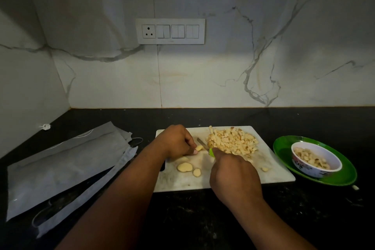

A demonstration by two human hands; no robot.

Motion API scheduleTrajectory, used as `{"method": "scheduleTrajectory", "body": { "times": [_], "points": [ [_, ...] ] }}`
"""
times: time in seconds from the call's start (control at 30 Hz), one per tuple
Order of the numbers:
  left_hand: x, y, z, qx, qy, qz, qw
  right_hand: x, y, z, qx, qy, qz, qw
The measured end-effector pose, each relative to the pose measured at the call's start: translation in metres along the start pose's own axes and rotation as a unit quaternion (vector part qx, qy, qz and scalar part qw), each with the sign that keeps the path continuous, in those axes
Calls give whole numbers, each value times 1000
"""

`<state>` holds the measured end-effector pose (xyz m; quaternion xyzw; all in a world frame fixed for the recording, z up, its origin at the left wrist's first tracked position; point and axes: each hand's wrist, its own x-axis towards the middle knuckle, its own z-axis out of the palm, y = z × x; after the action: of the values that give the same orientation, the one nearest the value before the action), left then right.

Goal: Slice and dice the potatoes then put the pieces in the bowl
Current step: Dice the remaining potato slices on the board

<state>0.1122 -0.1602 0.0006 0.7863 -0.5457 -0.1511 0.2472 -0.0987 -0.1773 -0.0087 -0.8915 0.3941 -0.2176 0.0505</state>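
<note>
**Dicing, late stage: small potato piece under the knife**

Left hand point(176, 143) curled, fingertips pinning a small potato piece point(199, 148) to the white cutting board point(280, 176). Right hand point(235, 174) closed round the green-handled knife point(204, 145), blade lying just beside that piece. Heap of diced potato point(233, 141) at the board's far right; two flat slices point(184, 167) near the front edge, uncut. Bowl point(316, 161) on the green plate point(284, 148) just right of the board, already part filled with pieces.

Technique note (judgement): piece is small, so keep the left fingertips tucked back from the edge, cut straight down with short strokes, then turn and cross-cut. Stray cube point(264, 169) near the right hand needs collecting with the heap
</note>
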Motion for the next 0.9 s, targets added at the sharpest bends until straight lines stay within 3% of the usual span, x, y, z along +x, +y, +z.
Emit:
{"method": "scheduleTrajectory", "body": {
  "times": [0.27, 0.63, 0.9],
  "points": [
    [-5, 4, 9, 0, 52, 12, 999, -10, -3, -4, -17, -36, -5, 999],
    [-1, -1, 8, -17, 44, -5, 999, -35, -3, -14, -39, -20, -5, 999],
    [-2, -3, 10, -35, 48, -5, 998, -29, -7, -6, -46, -56, -8, 997]
  ]
}}
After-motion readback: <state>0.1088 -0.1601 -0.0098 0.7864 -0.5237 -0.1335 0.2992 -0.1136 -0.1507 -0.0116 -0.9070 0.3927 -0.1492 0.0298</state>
